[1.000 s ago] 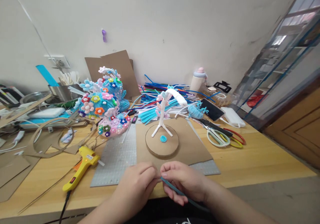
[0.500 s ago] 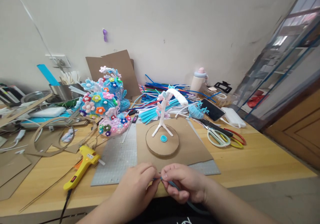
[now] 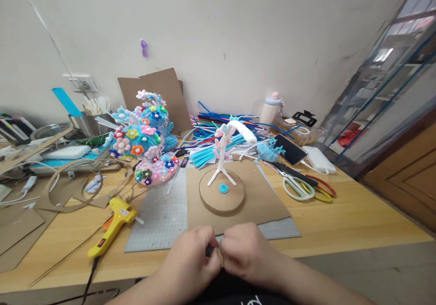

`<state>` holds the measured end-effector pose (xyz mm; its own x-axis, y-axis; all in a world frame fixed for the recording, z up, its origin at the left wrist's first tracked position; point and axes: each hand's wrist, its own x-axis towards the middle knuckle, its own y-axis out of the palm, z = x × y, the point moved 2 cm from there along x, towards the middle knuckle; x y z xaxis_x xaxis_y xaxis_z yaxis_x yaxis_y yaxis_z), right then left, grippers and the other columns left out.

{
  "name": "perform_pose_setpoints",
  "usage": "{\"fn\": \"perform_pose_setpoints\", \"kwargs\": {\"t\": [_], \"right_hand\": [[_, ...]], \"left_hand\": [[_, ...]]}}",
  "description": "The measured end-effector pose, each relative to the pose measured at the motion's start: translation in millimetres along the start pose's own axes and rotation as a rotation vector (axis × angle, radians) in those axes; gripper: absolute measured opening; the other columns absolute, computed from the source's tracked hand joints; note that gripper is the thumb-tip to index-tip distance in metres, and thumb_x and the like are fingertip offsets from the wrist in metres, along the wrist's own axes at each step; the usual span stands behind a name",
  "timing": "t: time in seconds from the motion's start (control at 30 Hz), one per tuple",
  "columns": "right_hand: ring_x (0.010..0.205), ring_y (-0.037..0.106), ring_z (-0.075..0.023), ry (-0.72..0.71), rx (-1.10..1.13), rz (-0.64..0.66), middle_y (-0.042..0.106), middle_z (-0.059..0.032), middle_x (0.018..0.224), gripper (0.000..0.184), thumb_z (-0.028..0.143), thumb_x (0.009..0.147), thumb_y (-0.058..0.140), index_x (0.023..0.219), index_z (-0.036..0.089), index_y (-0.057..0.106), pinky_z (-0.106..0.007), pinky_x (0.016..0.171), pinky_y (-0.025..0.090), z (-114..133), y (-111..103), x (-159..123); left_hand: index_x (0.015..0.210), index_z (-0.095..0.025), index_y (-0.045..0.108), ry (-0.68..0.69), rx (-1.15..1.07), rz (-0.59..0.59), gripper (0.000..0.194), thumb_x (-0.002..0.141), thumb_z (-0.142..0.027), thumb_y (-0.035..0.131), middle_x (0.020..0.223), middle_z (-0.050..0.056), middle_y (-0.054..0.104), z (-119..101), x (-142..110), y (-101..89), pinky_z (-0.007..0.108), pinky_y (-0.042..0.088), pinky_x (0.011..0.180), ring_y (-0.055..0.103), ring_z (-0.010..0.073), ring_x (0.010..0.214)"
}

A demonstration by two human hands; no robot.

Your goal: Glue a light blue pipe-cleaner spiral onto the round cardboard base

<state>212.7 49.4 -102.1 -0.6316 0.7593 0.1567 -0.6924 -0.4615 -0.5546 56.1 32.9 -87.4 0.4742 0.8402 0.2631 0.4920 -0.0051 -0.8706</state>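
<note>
At the table's front edge my left hand (image 3: 192, 255) pinches a blue pipe cleaner (image 3: 210, 250), of which only a short bit shows between the fingers. My right hand (image 3: 243, 253) is closed right beside it, fingertips meeting those of the left at the pipe cleaner; most of the strand is hidden by both hands. Beyond them a round cardboard base (image 3: 218, 205) lies on a larger cardboard sheet (image 3: 265, 200). A white fuzzy branched stand (image 3: 222, 155) with pastel leaves rises from the base, and a small blue coil (image 3: 223, 188) sits in front of its feet.
To the left lie a yellow glue gun (image 3: 111, 230) and a flower-covered craft piece (image 3: 136, 141). Behind the stand spreads a heap of pipe cleaners (image 3: 204, 155). Scissors (image 3: 298, 187), a phone (image 3: 289, 150) and a white bottle (image 3: 271, 110) are at right. A grey cutting mat (image 3: 153, 223) lies underneath.
My right hand has turned over and curled its fingers tighter, so the loose blue tail that hung below it is out of sight. My left hand keeps its pinch, nearly unmoved.
</note>
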Motion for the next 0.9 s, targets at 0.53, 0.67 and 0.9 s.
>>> {"fn": "perform_pose_setpoints", "kwargs": {"t": [0.53, 0.67, 0.9], "right_hand": [[0.05, 0.023, -0.0068, 0.407, 0.439, 0.085, 0.033, 0.0037, 0.056, 0.018, 0.03, 0.072, 0.049, 0.064, 0.017, 0.04, -0.022, 0.052, 0.016, -7.0, 3.8, -7.8], [0.06, 0.023, -0.0089, 0.101, 0.023, 0.053, 0.037, 0.0008, 0.062, 0.021, 0.028, 0.074, 0.054, 0.061, 0.015, 0.044, -0.026, 0.058, 0.014, -6.3, 0.3, -7.6], [0.032, 0.024, -0.0038, 0.716, 0.958, 0.141, 0.042, 0.0065, 0.049, 0.008, 0.025, 0.076, 0.045, 0.075, 0.017, 0.047, -0.017, 0.035, 0.013, -12.2, 8.9, -3.8]], "left_hand": [[0.069, -0.018, 0.056, -0.138, -0.083, 0.088, 0.009, 0.069, -0.01, 0.052, 0.065, 0.003, 0.065, 4.7, -4.5, 12.4, 0.025, 0.044, 0.054, 0.061, 0.018, 0.06], [0.064, -0.017, 0.053, -0.165, -0.147, 0.135, 0.017, 0.072, -0.004, 0.046, 0.045, -0.007, 0.054, 9.1, 4.0, 12.7, 0.016, 0.036, 0.041, 0.051, 0.0089, 0.038], [0.082, -0.018, 0.058, 0.022, -0.039, 0.11, 0.009, 0.082, -0.01, 0.053, 0.075, 0.0, 0.065, 8.9, -1.1, 2.6, 0.021, 0.047, 0.057, 0.062, 0.014, 0.065]]}}
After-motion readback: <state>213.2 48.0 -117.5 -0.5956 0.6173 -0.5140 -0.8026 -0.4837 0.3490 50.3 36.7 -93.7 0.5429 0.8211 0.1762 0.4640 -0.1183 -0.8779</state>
